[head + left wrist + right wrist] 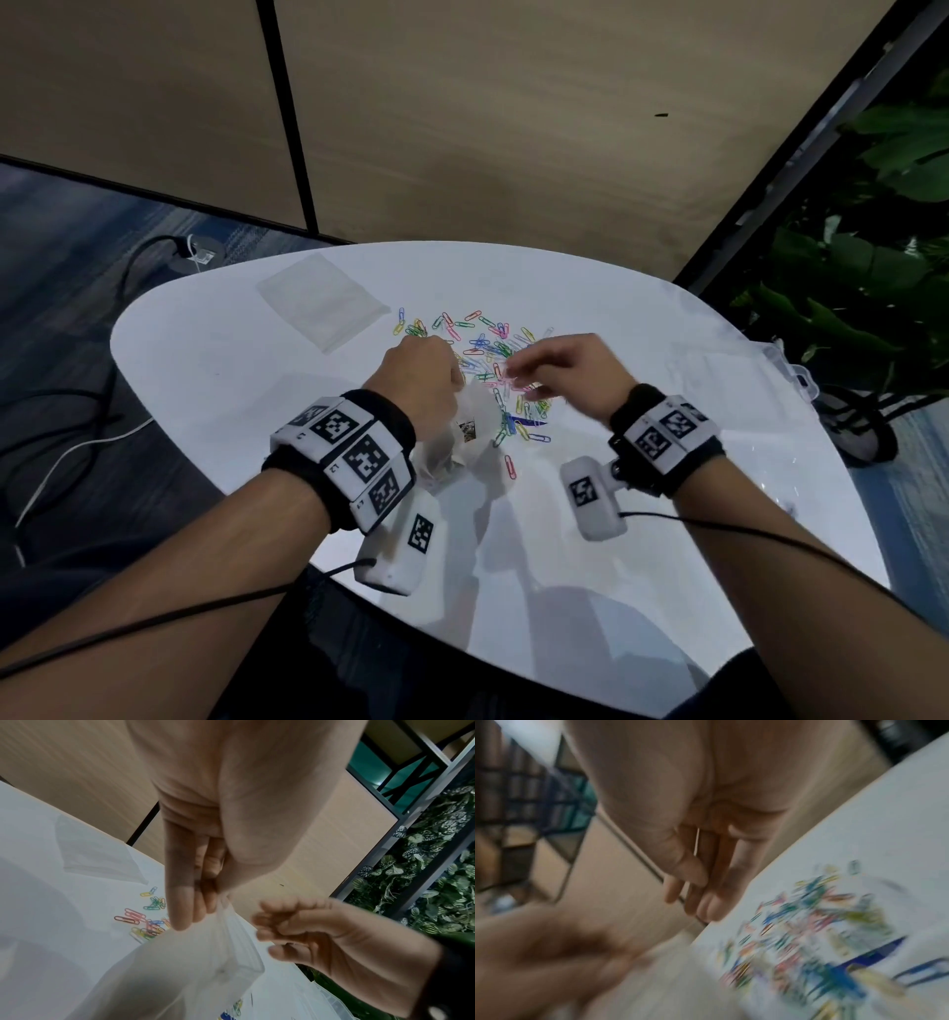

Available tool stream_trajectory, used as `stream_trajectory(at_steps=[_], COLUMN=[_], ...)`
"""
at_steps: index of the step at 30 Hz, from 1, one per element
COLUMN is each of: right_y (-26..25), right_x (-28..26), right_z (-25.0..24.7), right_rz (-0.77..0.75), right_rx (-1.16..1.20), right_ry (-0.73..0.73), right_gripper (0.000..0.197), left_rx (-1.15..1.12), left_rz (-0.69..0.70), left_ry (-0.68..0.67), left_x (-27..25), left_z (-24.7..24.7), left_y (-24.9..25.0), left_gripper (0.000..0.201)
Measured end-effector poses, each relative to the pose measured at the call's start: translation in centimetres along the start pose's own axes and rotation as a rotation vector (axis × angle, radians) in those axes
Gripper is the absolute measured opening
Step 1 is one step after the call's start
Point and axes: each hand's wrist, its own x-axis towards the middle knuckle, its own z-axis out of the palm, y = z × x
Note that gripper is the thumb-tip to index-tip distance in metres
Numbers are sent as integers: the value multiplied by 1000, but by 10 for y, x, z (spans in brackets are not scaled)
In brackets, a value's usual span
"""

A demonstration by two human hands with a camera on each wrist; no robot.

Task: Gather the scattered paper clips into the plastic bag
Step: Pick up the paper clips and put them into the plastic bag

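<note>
Near the counter (215, 360) centre, left hand (418, 375) pinching plastic bag (195, 963) rim; right hand (565, 367) fingers (267, 923) loosely curled (contents unclear). Hold mouth wide beside paper clips (488, 349).

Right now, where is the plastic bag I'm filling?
In the head view the plastic bag hangs from your left hand above the white table, just left of the paper clips.

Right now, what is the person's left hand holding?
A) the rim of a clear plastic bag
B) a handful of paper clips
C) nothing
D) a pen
A: in the left wrist view the left hand pinches the top edge of the clear plastic bag.
</note>
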Motion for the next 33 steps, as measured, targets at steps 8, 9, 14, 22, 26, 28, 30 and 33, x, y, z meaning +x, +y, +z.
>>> stream_trajectory(at_steps=[8, 9, 14, 22, 26, 28, 30, 33], right_y=[150, 151, 116, 87, 81, 77, 73, 75], right_x=[16, 15, 25, 37, 36, 36, 36, 35], right_z=[-65, -55, 11, 61, 55, 46, 35, 15], right_rz=[495, 480, 278, -7, -33, 79, 219, 389], right_rx=[-908, -895, -789, -1191, -1201, -998, -746, -340], right_ry=[113, 123, 3, -22, 35, 135, 218, 259], right_gripper=[59, 58, 67, 42, 27, 26, 14, 9], left_rx=[-28, -40, -55, -27, -29, -24, -24, -10], left_rz=[-14, -14, -21, -77, -94, -102, -102, -100], left_ry=[23, 26, 47, 93, 83, 65, 56, 39], left_x=[-9, -10, -14, -14, -10, -8, -7, -5], left_z=[-16, -19, -33, -41, -37, -35, -32, -27], left_y=[-24, -27, -40, -65, -68, -66, -64, -59], left_gripper=[22, 21, 19, 19, 14, 13, 13, 16])
